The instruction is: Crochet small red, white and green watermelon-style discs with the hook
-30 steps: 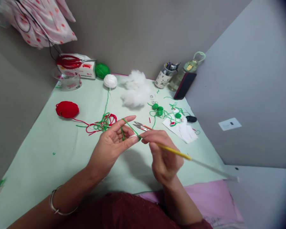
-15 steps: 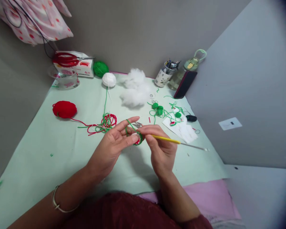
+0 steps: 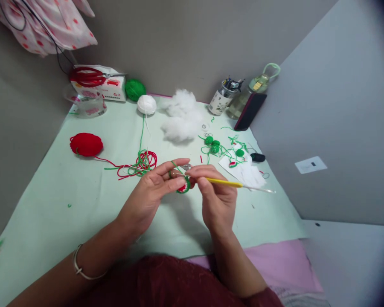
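My left hand pinches a small round crochet piece, red in the middle with a white and green edge. Green yarn runs over its raised index finger. Between finger and thumb, my right hand grips a yellow-handled crochet hook, whose near tip is at the top of the piece. The hook's other metal end points right. Behind my left hand lies a tangle of red and green yarn. Small scissors are partly hidden behind my fingers.
A red yarn ball sits at the left. White stuffing, a white ball and a green ball stand at the back. Green crocheted balls, a pen cup, a bottle and a phone are at the right.
The hook has tilted a little, its far end moving slightly left and up. The crochet piece has turned a little in my left hand, showing its red part differently.
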Motion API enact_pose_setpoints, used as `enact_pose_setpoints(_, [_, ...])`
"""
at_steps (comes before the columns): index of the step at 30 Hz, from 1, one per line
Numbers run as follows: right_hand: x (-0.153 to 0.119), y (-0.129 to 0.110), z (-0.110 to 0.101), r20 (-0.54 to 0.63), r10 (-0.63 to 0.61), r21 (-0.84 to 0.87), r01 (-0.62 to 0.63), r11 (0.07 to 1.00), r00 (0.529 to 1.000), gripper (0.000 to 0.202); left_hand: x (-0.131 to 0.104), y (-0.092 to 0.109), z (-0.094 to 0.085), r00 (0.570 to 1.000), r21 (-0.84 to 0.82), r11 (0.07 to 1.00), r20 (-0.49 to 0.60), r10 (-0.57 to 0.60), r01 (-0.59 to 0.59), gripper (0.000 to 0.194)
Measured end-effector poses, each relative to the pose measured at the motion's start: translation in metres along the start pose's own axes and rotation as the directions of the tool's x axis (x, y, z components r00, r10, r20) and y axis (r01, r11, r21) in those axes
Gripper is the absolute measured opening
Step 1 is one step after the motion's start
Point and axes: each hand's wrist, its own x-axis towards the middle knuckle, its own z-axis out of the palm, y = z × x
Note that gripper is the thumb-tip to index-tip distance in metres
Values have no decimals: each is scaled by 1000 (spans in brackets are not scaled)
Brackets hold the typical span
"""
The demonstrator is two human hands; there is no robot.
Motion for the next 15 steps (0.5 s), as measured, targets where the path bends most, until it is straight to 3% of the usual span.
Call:
enact_pose_setpoints(3, [-2, 1, 1, 3, 20, 3, -20, 1000, 1000, 13, -2, 0, 1, 999, 90, 995, 3, 34, -34, 35])
enact_pose_setpoints(9, [-1, -2, -6, 28, 162, 175, -165, 971, 986, 16, -3, 4, 1, 996, 162, 984, -24, 82, -77, 30])
enact_pose_setpoints(15, [-4, -11, -6, 42, 63, 63, -66, 996, 997, 18, -8, 7, 2, 998, 141, 988, -3, 66, -65, 29])
